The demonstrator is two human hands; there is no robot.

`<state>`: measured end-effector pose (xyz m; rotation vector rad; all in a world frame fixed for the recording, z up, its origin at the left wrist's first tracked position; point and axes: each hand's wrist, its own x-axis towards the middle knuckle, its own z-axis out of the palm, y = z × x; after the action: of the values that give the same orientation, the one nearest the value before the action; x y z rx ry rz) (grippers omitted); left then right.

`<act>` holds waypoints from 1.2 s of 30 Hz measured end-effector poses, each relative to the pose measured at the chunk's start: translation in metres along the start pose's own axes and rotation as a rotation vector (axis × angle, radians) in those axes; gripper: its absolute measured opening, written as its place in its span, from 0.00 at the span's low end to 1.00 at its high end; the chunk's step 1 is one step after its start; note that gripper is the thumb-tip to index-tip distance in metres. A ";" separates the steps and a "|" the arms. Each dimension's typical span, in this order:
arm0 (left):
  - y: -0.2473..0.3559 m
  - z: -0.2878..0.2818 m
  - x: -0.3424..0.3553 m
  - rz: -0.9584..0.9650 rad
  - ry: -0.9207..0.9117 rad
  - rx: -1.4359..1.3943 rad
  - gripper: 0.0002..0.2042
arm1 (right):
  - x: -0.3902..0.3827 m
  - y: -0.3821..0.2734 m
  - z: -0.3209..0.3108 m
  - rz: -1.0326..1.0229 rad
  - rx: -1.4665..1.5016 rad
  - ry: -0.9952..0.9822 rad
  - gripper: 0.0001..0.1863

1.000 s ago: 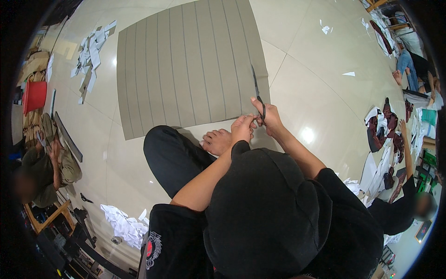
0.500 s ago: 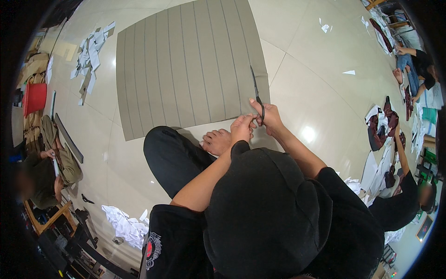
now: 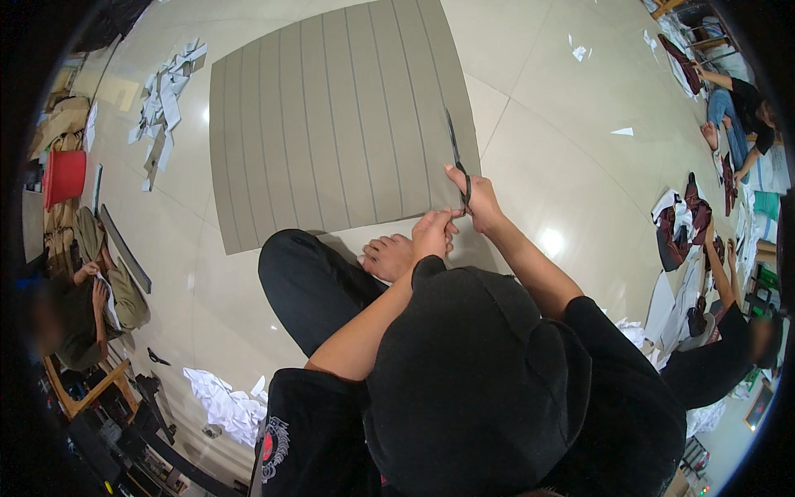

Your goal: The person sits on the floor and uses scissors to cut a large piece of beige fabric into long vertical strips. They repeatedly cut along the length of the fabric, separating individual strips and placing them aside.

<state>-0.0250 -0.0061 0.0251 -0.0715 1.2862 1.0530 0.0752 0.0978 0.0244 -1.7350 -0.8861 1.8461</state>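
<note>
A large grey-beige sheet (image 3: pixel 331 124) with dark parallel lines lies on the floor in front of me. My right hand (image 3: pixel 480 205) is closed around the handles of black scissors (image 3: pixel 462 176). Their blades point away from me along the right part of the sheet, near its right edge. Whether the blades are spread is too fine to tell. Just left of the handles, my left hand (image 3: pixel 434 234) pinches the sheet's near edge close to the right corner. The scissors' lower handle is partly hidden by my fingers.
My bare foot (image 3: pixel 387 255) and bent knee are just left of my left hand. Cut strips (image 3: pixel 161 108) lie at the far left, crumpled white paper (image 3: pixel 224 402) at the near left. Other people sit at both sides, with maroon-and-white pieces (image 3: pixel 681 219) at the right.
My right hand and the scissors have moved slightly forward along the sheet. My left hand stays at the near edge. People at both sides have shifted their hands.
</note>
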 end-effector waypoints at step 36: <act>-0.003 -0.001 0.001 0.034 -0.012 -0.013 0.11 | 0.009 0.003 0.003 -0.034 0.063 -0.061 0.24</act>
<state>-0.0240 -0.0075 0.0222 -0.0527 1.2735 1.0894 0.0718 0.1014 0.0159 -1.6245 -0.8652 1.8931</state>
